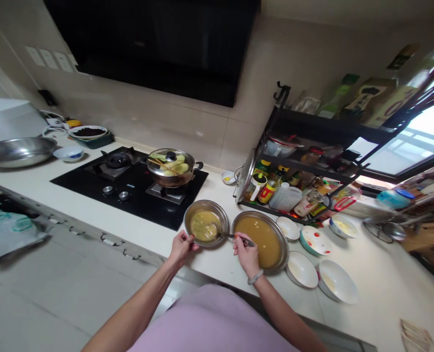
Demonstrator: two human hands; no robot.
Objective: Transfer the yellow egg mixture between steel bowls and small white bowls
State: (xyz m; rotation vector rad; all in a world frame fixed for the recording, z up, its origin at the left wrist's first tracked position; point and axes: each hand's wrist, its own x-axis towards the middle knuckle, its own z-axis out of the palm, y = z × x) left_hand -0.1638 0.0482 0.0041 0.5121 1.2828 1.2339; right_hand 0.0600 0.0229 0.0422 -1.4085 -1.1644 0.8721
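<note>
My left hand grips the near rim of a small steel bowl that holds yellow-green batter. My right hand is closed on the handle of a metal ladle, whose cup rests in that bowl's batter. Just right of the bowl lies a wide steel plate filled with brownish-yellow liquid, and my right hand hovers over its near left edge. Both dishes sit on the white counter in front of me.
A black gas hob carries a glass-lidded pot with yellow pieces inside. Several white bowls lie right of the plate. A black rack of bottles and jars stands behind them. A wok and dishes sit far left.
</note>
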